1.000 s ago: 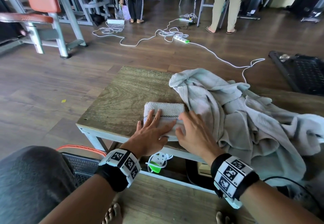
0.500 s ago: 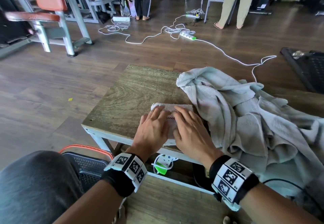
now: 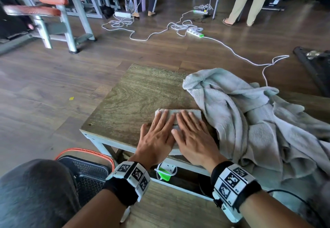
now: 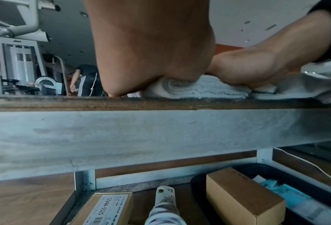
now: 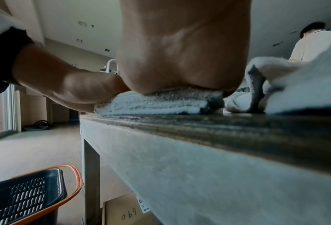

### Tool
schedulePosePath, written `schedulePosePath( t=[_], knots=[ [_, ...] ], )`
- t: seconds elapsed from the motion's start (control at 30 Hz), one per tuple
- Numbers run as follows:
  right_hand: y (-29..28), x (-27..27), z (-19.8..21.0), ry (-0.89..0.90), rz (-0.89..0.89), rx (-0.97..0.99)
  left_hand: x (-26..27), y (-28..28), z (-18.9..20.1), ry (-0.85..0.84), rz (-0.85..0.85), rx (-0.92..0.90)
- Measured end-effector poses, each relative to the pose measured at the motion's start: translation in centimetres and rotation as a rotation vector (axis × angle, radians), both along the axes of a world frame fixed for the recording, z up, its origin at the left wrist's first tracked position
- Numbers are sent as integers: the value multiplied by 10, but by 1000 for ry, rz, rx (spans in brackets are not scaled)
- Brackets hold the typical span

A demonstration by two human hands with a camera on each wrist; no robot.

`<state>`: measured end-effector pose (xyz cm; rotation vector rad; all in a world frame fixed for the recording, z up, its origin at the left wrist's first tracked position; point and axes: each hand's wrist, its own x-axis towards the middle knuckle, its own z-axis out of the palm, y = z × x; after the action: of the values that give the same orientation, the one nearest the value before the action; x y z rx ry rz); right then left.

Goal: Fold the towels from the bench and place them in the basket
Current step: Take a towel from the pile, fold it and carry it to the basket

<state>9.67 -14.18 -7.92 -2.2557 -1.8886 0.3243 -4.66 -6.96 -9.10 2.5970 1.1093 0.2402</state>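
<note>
Now: left hand [image 3: 157,136] and right hand [image 3: 193,135] flat, fingers straight, gripping nothing, pressing small folded white terry towel [image 3: 195,112] at worn wooden bench [image 3: 139,92] edge. Risk: bundle springs open on release, or snags crumpled grey towel heap [image 3: 250,120] just beside.

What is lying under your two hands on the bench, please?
A small folded towel, pressed flat by the left hand and right hand on the bench. Its stacked layers show from the wrists; most of its top is covered.
</note>
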Motion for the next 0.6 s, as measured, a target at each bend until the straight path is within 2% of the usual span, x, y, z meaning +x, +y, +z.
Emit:
schedulePosePath(
  t=[0.2,0.6],
  knots=[
    [2,5,-10,9,-64,7,-11,5,-1,33,15,-65],
    [-5,17,-8,97,-187,-31,-15,8,-2,2,54,-52]
  ],
)
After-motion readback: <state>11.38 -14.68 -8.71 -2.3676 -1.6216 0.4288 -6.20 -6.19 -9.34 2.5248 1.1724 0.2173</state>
